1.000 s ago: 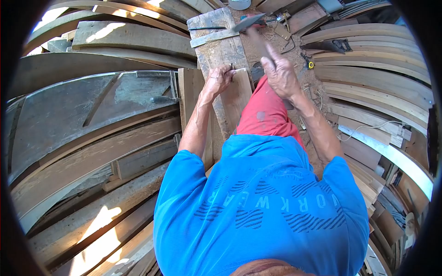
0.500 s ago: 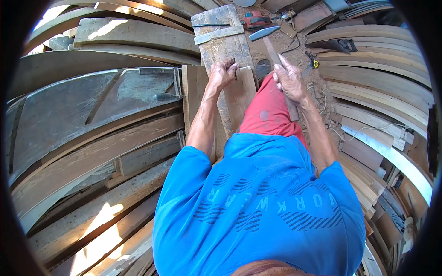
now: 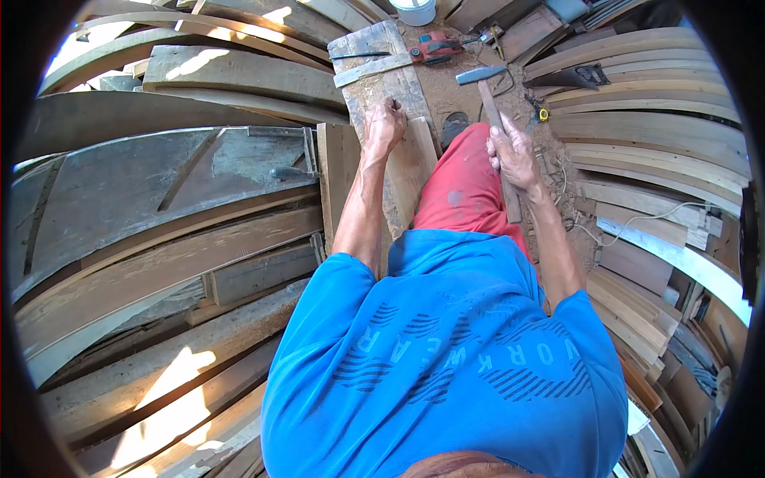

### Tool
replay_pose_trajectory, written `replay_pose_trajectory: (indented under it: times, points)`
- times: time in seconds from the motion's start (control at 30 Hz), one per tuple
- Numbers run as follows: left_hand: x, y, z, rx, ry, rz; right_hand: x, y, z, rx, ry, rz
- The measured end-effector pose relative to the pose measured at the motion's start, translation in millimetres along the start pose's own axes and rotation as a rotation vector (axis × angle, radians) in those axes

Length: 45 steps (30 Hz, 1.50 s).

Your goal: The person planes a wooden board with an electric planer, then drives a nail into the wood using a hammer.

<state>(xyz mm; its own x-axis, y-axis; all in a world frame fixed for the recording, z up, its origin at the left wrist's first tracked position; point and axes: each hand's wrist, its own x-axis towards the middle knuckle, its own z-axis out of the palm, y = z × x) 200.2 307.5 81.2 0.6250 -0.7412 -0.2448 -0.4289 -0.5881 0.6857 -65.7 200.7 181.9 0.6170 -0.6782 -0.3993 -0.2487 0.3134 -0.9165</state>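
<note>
My right hand (image 3: 515, 155) is wrapped round the wooden handle of a hammer (image 3: 480, 75). The hammer stands over my right leg, its steel head beyond the hand and the handle's end below it. My left hand (image 3: 384, 126) is closed above a wooden board (image 3: 414, 163) on a worn plank bench (image 3: 373, 94). A small dark tip shows at its fingers, but what they hold is mostly hidden. Another upright board (image 3: 331, 159) stands just left of my left forearm.
On the bench's far end lie a thin dark rod (image 3: 360, 55) and a pale wood strip (image 3: 373, 70). Beyond are a red power tool (image 3: 436, 48) and a white bucket (image 3: 414, 9). A handsaw (image 3: 590, 76) and yellow tape measure (image 3: 543, 114) lie right. Stacked timber (image 3: 653, 127) lines both sides.
My left hand has turned over the board, and the dark piece at its fingers shows less. The hammer has swung slightly right and down with my right hand. The view has shifted a little.
</note>
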Motion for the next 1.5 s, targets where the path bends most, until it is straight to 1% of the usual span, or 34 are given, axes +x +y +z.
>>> replay_pose_trajectory:
  times: [0.07, 0.17, 0.2, 0.3, 0.33, 0.43, 0.47, 0.57, 0.6, 0.63, 0.7, 0.8, 0.9, 1.0, 1.1, 1.2, 1.3, 1.4, 1.43, 1.5]
  points:
    - [-0.8, -0.6, -0.8, -0.006, 0.007, -0.024, -5.7, 3.2, -3.9, -0.011, 0.002, 0.024]
    - [17.9, -22.2, 11.2, 0.043, -0.052, -0.076, -10.5, 5.5, -6.2, -0.041, -0.017, 0.029]
    - [14.2, -4.5, -2.8, -0.010, -0.088, -0.227, -9.8, 5.4, -4.5, -0.036, -0.019, 0.033]
    - [29.3, -22.4, -8.1, 0.052, -0.170, -0.183, -11.1, 5.7, -6.6, -0.024, 0.003, 0.026]
    - [28.2, -23.5, -14.6, 0.086, -0.246, -0.160, -10.1, 5.2, -6.3, -0.018, 0.008, 0.013]
    - [-1.3, -24.4, -26.4, 0.073, -0.081, 0.040, -12.9, 8.6, -4.2, -0.012, 0.020, 0.016]
    - [-7.0, -33.1, -23.9, 0.037, 0.008, 0.146, -11.7, 8.3, -5.1, -0.018, 0.025, 0.018]
    - [-29.9, -35.1, -21.4, 0.055, 0.193, 0.102, -11.2, 9.6, -4.5, -0.039, 0.003, 0.004]
    - [-38.1, -45.7, -11.3, 0.014, 0.262, 0.289, -10.7, 9.8, -3.2, -0.046, -0.004, 0.013]
    - [-49.9, -44.2, -9.2, 0.102, 0.170, 0.309, -9.9, 9.7, -1.6, -0.051, -0.011, 0.020]
    - [-74.6, -35.5, -1.2, 0.228, 0.001, 0.239, -8.3, 9.0, 1.9, -0.053, -0.024, 0.031]
    - [-98.4, -35.8, 13.4, 0.222, 0.045, 0.294, -7.2, 6.5, 8.6, -0.056, -0.039, 0.031]
    - [-103.3, -30.8, 14.4, 0.193, 0.037, 0.227, -8.1, 5.2, 13.8, -0.079, -0.055, 0.015]
    - [-103.8, -37.7, 13.8, 0.173, 0.052, 0.304, -4.6, 4.3, 18.8, -0.092, -0.066, 0.008]
    - [-103.8, -37.5, 0.7, 0.123, -0.034, 0.297, -6.7, -1.3, 23.2, -0.094, -0.074, 0.005]
    - [-94.3, -53.2, 2.5, 0.057, -0.105, 0.342, -7.2, -8.2, 24.9, -0.119, -0.077, -0.006]
    - [-91.0, -50.2, 9.8, -0.294, -0.031, 0.161, -4.6, -15.9, 27.3, -0.141, -0.086, -0.019]
    - [-82.5, -35.9, -7.0, 0.092, 0.362, 0.301, -4.6, -30.9, 31.4, -0.164, -0.099, -0.044]
    - [-77.7, -37.9, -7.0, 0.061, 0.351, 0.199, -4.0, -38.1, 34.5, -0.175, -0.103, -0.061]
    - [-66.2, -33.7, -15.9, -0.159, 0.275, 0.116, -3.9, -51.9, 42.4, -0.198, -0.114, -0.088]
